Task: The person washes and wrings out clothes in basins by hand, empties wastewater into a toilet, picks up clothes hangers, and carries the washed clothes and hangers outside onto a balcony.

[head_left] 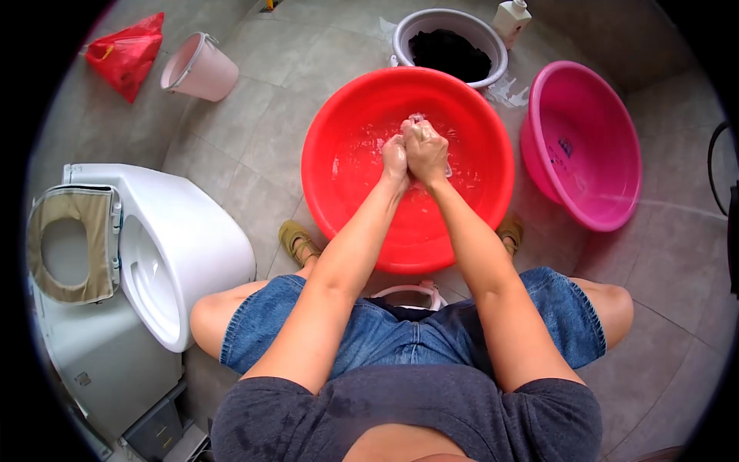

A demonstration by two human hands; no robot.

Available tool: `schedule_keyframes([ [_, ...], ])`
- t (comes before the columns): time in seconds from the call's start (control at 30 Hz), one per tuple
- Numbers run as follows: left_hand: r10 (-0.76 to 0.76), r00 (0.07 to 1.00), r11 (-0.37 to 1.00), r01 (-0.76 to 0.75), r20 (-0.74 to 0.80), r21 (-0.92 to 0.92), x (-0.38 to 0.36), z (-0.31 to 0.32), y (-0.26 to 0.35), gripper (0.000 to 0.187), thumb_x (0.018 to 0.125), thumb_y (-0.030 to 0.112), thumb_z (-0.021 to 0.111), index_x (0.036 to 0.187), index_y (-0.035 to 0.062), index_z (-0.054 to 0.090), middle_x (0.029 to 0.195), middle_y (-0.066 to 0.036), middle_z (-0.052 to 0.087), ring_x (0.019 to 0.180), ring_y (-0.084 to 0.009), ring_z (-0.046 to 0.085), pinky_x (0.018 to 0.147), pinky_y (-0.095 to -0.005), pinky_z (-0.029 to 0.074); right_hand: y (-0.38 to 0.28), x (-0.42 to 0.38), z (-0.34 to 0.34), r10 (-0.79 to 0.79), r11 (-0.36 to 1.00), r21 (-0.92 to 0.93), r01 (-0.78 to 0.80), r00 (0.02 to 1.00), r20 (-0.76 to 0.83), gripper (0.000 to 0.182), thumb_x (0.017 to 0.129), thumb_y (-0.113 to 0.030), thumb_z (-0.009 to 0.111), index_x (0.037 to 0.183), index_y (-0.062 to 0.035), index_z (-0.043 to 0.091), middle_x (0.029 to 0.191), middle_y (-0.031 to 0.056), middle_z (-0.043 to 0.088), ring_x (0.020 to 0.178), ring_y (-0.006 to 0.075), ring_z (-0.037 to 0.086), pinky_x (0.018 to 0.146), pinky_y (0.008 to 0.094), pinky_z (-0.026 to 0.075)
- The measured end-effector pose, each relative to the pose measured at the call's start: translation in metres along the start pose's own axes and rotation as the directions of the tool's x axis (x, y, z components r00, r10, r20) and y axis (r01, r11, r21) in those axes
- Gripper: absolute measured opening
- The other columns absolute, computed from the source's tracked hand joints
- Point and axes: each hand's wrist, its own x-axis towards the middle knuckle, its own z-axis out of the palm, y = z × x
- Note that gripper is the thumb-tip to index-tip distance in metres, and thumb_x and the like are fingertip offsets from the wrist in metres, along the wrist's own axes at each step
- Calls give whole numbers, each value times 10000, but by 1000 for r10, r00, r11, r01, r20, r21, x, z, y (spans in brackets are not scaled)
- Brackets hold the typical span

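A large red basin [323, 177] with shallow water stands on the floor before me. Above that water my left hand [395, 159] and my right hand [426, 151] are pressed together, both wet, with fingers closed. A bit of something pale and wet [416, 118] shows past the fingertips. Most of it is hidden by my hands, so I cannot make out its kind. Splashes and ripples surround the hands.
Behind the red basin is a grey basin [493, 45] holding dark cloth [449, 54], beside a white bottle [511, 19]. A pink basin [627, 169] stands tilted at right. At left are a toilet [208, 231], a pale bucket [214, 73] and a red bag [131, 58].
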Motion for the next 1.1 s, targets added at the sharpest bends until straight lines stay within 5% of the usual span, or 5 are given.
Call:
schedule_keyframes([
  [0.3, -189, 979, 773, 200, -82, 603, 14, -22, 48, 418, 880, 371, 548, 1158, 88, 414, 1044, -145, 564, 743, -221, 600, 611, -421, 542, 48, 41, -66, 386, 747, 496, -443, 896, 221, 288, 928, -297, 533, 873, -24, 605, 823, 53, 607, 749, 114, 543, 685, 292, 450],
  [0.57, 120, 979, -485, -87, 165, 870, 27, -101, -42, 541, 770, 366, 647, 1257, 207, 472, 1390, -145, 338, 1266, -345, 357, 954, -511, 408, 153, -35, -45, 357, 934, -238, -266, 658, 663, 410, 845, -391, 592, 1033, -26, 598, 977, 134, 628, 970, 235, 591, 836, 338, 472],
  [0.73, -17, 1000, -350, -9, 4, 937, 49, -112, -15, 544, 683, 179, 715, 1189, 128, 519, 1234, -186, 470, 1155, -339, 477, 952, -428, 429, 55, 2, -54, 631, 508, -854, 110, 627, 456, 583, 805, -360, 642, 1300, -106, 468, 1075, 226, 608, 1070, 319, 575, 912, 457, 448],
  [0.93, 60, 993, 197, -108, 98, 974, 55, -142, 18, 946, 528, 240, 817, 1330, -32, 396, 1415, -197, 294, 1320, -322, 308, 1072, -347, 303, 110, 4, 4, 67, 743, -619, 254, 892, 447, 653, 797, -264, 641, 1382, -153, 374, 1292, 222, 474, 1191, 353, 472, 944, 472, 424],
  [1.1, 60, 994, 238, 79, -96, 968, 53, -164, 18, 870, 781, 476, 662, 1438, 73, 258, 1490, -170, 173, 1365, -287, 228, 1095, -412, 236, 132, -4, 39, 202, 730, -577, 367, 691, 694, 323, 811, -185, 537, 1129, -134, 566, 1246, 143, 525, 1161, 325, 492, 856, 455, 468],
])
